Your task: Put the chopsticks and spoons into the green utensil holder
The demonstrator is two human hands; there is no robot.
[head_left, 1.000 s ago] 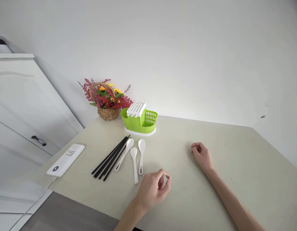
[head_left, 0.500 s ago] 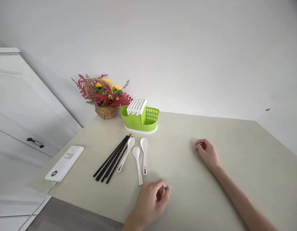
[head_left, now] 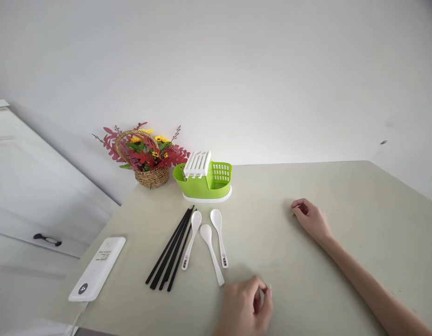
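Taking three white, long-handled spoons (head_left: 206, 233) as my clock's centre on the pale, flat tabletop (head_left: 272, 242), I have thin black chopsticks (head_left: 172, 249) just beside them at 9 o'clock and a white, oblong device (head_left: 99, 268) farther out, between 8 and 9. At 12 stands a green-and-white plastic holder (head_left: 198, 186), with a brown, round wicker basket (head_left: 153, 177) near it at 11, both before the white wall (head_left: 272, 84). My left hand (head_left: 244, 303) is near the spoons, between 4 and 5; my right hand (head_left: 311, 218) is well apart, between 2 and 3.
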